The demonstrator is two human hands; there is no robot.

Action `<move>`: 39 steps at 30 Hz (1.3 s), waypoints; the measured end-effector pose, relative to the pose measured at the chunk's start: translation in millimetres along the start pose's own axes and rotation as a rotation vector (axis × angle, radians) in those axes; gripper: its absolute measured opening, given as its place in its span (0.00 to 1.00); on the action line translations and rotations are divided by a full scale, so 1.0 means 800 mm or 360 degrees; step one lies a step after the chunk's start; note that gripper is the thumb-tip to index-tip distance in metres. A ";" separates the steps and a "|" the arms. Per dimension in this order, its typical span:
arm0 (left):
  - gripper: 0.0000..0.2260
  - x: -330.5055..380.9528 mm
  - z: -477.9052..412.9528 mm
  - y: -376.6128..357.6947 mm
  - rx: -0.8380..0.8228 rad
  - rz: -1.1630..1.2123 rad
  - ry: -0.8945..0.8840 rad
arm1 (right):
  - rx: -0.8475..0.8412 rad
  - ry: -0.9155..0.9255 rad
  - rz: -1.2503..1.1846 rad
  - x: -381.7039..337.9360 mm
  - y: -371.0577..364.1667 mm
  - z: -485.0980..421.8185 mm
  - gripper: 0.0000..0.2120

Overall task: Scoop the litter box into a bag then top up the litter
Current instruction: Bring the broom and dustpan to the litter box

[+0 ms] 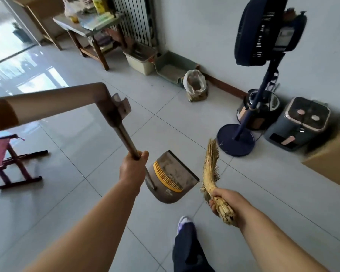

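Note:
My left hand (133,167) grips the metal shaft of a long-handled grey dustpan (173,178) with a yellow comb, held just above the tiled floor. My right hand (224,201) holds the bound end of a short straw hand broom (211,167), bristles pointing up and away. Against the far wall lies the grey-green litter box (172,70). Right beside it stands an open clear plastic bag (195,85) with brownish contents.
A beige bin (139,61) sits left of the litter box, under a cluttered table (90,30). A standing fan (238,140) and two appliances (298,124) line the right wall, with a cardboard box (334,161). A pink folding stool (6,160) stands left. My foot (185,224) is below.

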State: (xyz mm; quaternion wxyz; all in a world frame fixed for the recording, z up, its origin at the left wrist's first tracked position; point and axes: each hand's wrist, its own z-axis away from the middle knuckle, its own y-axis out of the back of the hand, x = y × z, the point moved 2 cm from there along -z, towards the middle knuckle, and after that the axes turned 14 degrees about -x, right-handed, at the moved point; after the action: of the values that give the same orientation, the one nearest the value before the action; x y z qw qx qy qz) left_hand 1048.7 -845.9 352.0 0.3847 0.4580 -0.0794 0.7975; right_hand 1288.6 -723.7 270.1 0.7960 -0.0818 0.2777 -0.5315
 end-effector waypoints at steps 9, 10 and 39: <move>0.10 0.124 -0.246 0.058 0.0082 0.0085 0.0079 | -0.0058 -0.0158 0.0151 -0.211 -0.119 -0.165 0.16; 0.08 0.136 -0.266 0.064 0.0084 0.0093 0.0074 | -0.0062 -0.0154 0.0145 -0.230 -0.134 -0.178 0.15; 0.09 0.398 -0.911 0.050 -0.0224 -0.0299 0.0214 | 0.0690 0.0035 -0.0759 -0.645 -0.227 -0.646 0.06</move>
State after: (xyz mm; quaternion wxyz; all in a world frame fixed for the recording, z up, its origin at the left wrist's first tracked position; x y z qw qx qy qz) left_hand 442.7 -352.4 199.4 0.4934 0.3808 -0.0658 0.7792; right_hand 725.1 -254.8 100.7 0.6449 0.0327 0.1396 -0.7507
